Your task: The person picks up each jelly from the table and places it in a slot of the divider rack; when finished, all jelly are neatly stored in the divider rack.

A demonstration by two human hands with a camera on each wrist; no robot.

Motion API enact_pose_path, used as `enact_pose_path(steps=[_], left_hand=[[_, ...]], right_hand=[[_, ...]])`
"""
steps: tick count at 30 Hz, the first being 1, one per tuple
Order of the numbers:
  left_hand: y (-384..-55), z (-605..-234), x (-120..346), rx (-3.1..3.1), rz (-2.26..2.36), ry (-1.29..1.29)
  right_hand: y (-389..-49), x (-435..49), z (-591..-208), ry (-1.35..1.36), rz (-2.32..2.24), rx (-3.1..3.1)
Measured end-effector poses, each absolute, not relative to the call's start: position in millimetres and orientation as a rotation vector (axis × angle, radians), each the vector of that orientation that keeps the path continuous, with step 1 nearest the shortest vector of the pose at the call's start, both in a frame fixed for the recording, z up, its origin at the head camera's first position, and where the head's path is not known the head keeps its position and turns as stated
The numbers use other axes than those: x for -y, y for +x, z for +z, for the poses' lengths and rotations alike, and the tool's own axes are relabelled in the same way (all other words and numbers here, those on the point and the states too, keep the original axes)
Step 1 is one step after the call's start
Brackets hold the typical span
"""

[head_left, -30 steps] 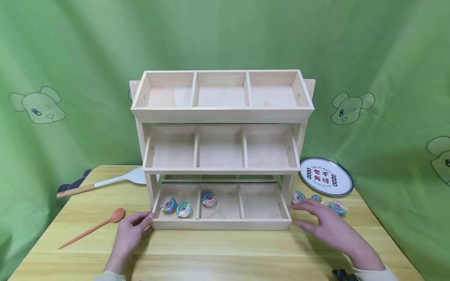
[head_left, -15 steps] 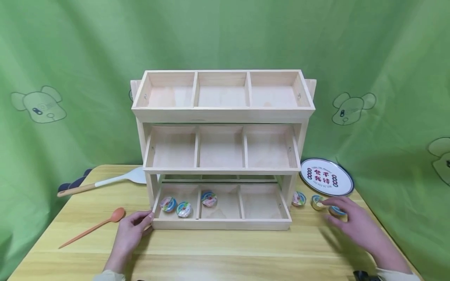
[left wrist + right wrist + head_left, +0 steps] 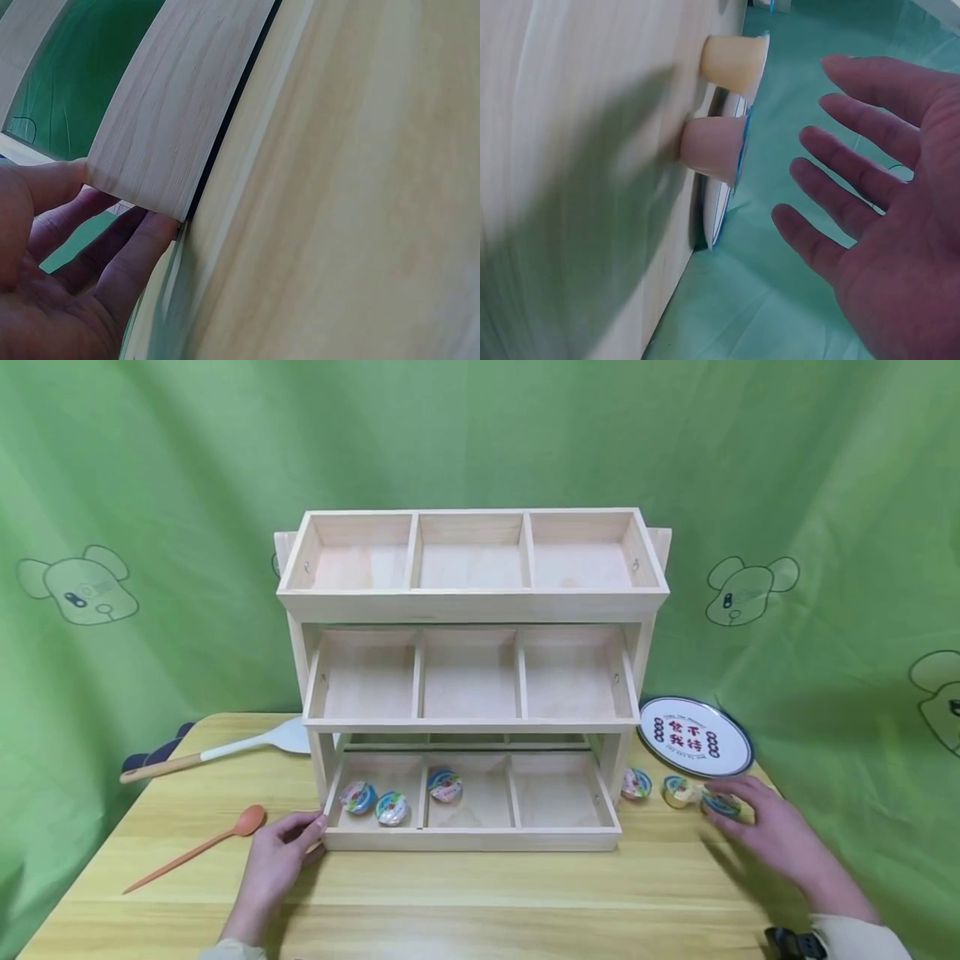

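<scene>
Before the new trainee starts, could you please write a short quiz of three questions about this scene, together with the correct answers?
1. How many small cups are in the bottom tray?
2. True or false: the right hand is gripping a cup.
3. What is the left hand gripping?
a) the orange spoon
b) the bottom tray
c) the round plate

Key:
1. Three: two in the left compartment and one in the middle compartment.
2. False. In the right wrist view, its fingers are apart from the cups in sight.
3. b. It grips the left end of the front board.
</scene>
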State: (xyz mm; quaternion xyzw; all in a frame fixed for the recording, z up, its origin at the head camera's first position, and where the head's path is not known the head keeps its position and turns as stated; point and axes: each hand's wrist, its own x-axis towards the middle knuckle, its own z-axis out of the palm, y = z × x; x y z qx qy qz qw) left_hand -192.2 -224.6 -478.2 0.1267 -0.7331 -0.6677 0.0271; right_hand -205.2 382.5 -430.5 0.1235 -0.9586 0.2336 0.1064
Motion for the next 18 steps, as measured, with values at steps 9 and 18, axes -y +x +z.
enact_pose_path(steps=[9, 18], left_hand=[[-192, -478, 224, 2.260, -2.056, 0.389], [-193, -479, 226, 2.263, -2.058, 0.382]], right_hand=[[-213, -390, -434, 0.320, 0.698, 2.922], [-222, -398, -442, 0.342, 0.664, 2.985]])
